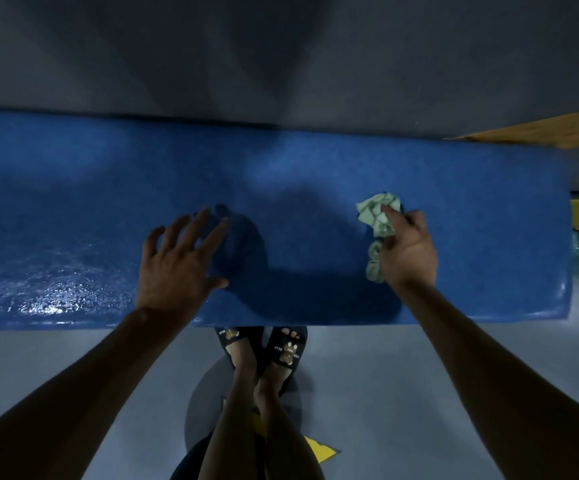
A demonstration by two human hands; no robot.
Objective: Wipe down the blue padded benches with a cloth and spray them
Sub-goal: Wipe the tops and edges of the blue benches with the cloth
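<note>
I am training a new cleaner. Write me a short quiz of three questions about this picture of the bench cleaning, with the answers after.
1. Which hand holds the crumpled pale green cloth?
2. True or false: the left hand grips a spray bottle.
3. Where does the blue padded bench top show a wet shine? A) near its left front edge B) at its right end C) under the cloth

Key
1. The right hand, which holds it on the bench.
2. False. It is open with fingers spread above or on the bench; no bottle is visible.
3. A.
</note>
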